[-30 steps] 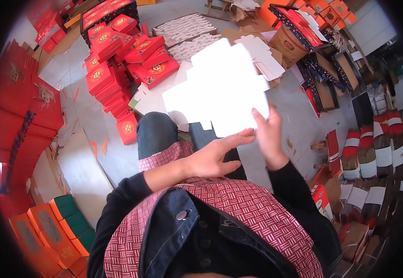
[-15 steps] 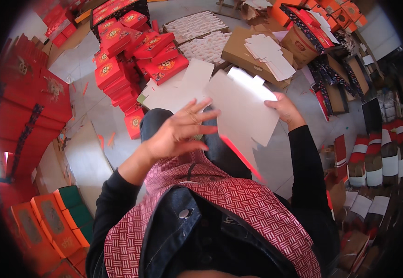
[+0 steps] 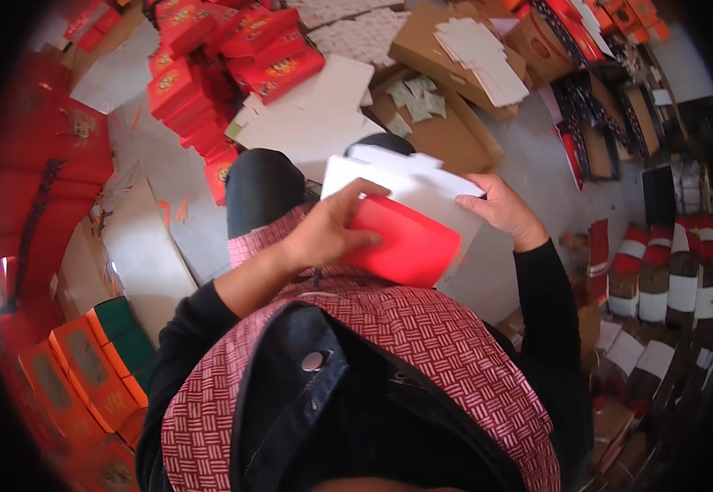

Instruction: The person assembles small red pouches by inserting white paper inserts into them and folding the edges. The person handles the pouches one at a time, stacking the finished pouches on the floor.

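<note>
A flat cardboard box blank, red outside and white inside, is between my hands above my lap. Its red panel is folded up toward me, and white flaps stick out along the far edge. My left hand grips the left edge, with the thumb over the red face and the fingers at the white side. At the far right corner my right hand pinches the white board between thumb and fingers. The fingertips behind the board are hidden.
Red printed boxes are piled ahead on the left. White card blanks lie beyond my knees, beside an open brown carton with small packets in it. Orange boxes stand at lower left, banded bundles at right.
The blank has come left and nearer to me, and its red panel now faces up. My left hand, open before, has closed on it. The head view has shifted, showing the open carton.
</note>
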A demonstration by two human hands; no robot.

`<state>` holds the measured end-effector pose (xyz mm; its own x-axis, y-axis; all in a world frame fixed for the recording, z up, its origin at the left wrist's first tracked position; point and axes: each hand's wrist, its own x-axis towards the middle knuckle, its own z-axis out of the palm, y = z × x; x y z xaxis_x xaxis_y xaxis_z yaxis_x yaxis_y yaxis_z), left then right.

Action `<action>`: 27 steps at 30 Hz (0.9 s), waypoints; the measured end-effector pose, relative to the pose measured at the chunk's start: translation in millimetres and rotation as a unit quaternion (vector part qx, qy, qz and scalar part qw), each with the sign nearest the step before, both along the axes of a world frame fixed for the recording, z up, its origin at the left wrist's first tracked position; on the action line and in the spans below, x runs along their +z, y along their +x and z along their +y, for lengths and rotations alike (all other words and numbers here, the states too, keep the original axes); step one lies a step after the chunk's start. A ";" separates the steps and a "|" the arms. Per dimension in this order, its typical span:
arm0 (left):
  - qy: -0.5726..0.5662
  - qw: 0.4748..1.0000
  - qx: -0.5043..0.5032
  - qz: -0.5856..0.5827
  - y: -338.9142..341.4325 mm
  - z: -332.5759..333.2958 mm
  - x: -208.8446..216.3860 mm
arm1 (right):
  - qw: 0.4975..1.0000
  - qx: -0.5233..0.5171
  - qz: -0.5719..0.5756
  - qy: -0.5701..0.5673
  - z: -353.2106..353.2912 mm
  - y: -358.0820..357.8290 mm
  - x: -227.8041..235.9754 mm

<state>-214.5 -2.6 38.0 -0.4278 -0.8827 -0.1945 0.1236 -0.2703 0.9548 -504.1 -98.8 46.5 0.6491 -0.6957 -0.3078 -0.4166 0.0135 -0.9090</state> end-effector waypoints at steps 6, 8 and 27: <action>0.009 0.999 0.019 -0.029 -10.6 -1.8 -19.0 | 0.964 0.139 -0.076 0.215 -17.3 26.6 47.5; 0.005 0.998 0.035 -0.044 -13.7 1.9 -17.9 | 0.975 0.084 -0.002 0.207 -14.2 51.9 48.4; 0.052 0.993 0.101 -0.034 4.2 26.8 -3.9 | 0.994 0.062 -0.018 0.092 21.7 87.0 30.7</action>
